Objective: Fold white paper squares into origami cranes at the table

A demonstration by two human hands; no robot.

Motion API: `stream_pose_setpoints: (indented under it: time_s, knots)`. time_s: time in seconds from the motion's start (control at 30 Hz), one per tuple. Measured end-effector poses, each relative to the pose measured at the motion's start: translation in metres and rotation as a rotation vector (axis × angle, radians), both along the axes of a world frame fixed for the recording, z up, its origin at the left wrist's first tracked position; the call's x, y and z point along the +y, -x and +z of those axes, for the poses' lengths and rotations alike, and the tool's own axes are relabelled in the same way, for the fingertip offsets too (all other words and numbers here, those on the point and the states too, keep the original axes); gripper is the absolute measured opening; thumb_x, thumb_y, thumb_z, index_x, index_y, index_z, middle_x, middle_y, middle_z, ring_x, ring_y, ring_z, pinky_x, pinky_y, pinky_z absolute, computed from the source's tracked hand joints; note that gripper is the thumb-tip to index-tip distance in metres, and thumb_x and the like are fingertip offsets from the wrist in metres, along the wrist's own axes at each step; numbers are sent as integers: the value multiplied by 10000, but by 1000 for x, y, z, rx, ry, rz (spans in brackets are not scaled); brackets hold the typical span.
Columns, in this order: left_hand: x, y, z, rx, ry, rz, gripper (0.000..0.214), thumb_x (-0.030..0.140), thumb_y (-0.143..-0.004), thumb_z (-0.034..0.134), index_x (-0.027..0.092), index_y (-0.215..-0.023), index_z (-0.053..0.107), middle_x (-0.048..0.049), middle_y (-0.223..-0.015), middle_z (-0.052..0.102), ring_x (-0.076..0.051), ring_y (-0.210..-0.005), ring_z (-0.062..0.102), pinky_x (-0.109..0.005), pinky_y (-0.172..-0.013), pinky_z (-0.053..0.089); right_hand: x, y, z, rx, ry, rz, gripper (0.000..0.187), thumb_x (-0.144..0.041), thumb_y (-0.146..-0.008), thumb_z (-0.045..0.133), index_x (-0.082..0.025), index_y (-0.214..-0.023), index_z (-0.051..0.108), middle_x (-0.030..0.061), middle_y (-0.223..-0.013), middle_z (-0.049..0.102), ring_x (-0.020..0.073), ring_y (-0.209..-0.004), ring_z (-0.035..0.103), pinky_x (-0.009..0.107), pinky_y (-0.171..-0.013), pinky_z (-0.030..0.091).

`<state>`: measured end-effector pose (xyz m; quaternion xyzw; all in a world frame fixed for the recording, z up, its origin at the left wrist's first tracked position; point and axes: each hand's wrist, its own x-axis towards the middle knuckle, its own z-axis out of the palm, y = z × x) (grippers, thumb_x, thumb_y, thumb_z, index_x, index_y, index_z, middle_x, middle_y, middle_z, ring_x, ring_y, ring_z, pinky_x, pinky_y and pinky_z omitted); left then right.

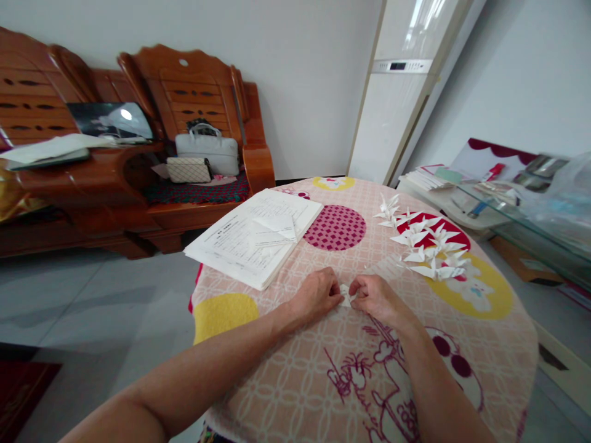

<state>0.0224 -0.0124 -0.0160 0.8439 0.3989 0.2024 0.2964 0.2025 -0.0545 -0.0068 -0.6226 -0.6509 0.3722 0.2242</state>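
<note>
Between my two hands, just above or on the patterned tablecloth, is a small folded piece of white paper [345,296]. My left hand [319,291] pinches its left side with fingers curled. On its right side the fingers of my right hand [373,296] are closed too. The fingers hide much of the paper, so its exact shape is unclear. Several white folded paper cranes [422,237] stand in a group on the right of the table. Beyond my left hand lies a stack of printed sheets [235,237], with a partly folded sheet [273,231] on top.
The round table wears a pink tablecloth [286,375]. To its right is a glass-topped stand [496,212] with papers and a plastic bag. Wooden chairs [194,80] line the wall, one holding bags [207,151]. A tall white air conditioner [392,111] stands behind.
</note>
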Motion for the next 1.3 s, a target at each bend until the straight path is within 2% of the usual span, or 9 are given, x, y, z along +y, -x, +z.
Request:
stream_pose_setpoints:
  time_s: [0.2,0.4,0.63,0.83,0.97,1.03,1.17,1.3]
  knots:
    - [0,0,1,16,-16,3,85,150,-716,596,143,-637,625,-22,-735,577,-128,-692,542,-227,-613,391,0,3,3,-30,28,-30,28,-182,-724,597,-172,-749,600,-31,-523,567,107,-470,494,213,-453,312]
    - [-1,0,0,5,-28,4,88,137,-719,584,137,-641,624,-24,-738,579,-125,-689,540,-225,-606,383,2,10,6,-187,0,-74,43,-186,-673,656,-166,-686,620,5,-590,615,133,-561,541,231,-516,331]
    - [-2,0,1,5,-13,3,90,152,-728,593,141,-640,611,-20,-737,573,-126,-691,538,-223,-602,382,1,15,13,-255,15,-94,58,-185,-643,676,-171,-665,624,19,-637,635,151,-615,561,243,-553,347]
    - [0,0,-3,5,-20,-7,94,160,-729,596,145,-637,606,-21,-746,575,-132,-708,542,-231,-619,390,-1,8,9,-183,21,-44,134,-50,-606,595,-168,-668,614,-14,-566,584,124,-550,533,223,-502,324]
    - [1,0,-5,3,-24,-13,91,168,-733,596,148,-646,612,-24,-754,584,-134,-718,546,-231,-628,398,-1,5,6,-58,72,-65,18,-178,-699,616,-179,-699,598,-33,-511,556,115,-482,509,217,-467,320]
    - [1,0,-4,1,-28,-10,90,168,-733,593,146,-648,614,-26,-751,584,-134,-715,546,-230,-622,397,0,6,5,-79,60,-90,61,-222,-695,644,-179,-689,602,-27,-521,566,118,-494,513,218,-474,322]
    - [-2,1,-4,0,-42,-7,85,171,-732,585,149,-652,600,-25,-751,581,-137,-720,548,-234,-627,393,3,10,3,-198,20,-115,62,-181,-635,672,-173,-631,611,-4,-572,604,127,-552,533,226,-511,326]
    - [-5,0,-3,3,-42,30,61,180,-723,579,153,-668,582,-28,-756,582,-141,-712,539,-243,-618,382,4,11,2,-218,25,-119,48,-183,-633,670,-173,-632,623,3,-594,620,136,-577,541,231,-531,331]
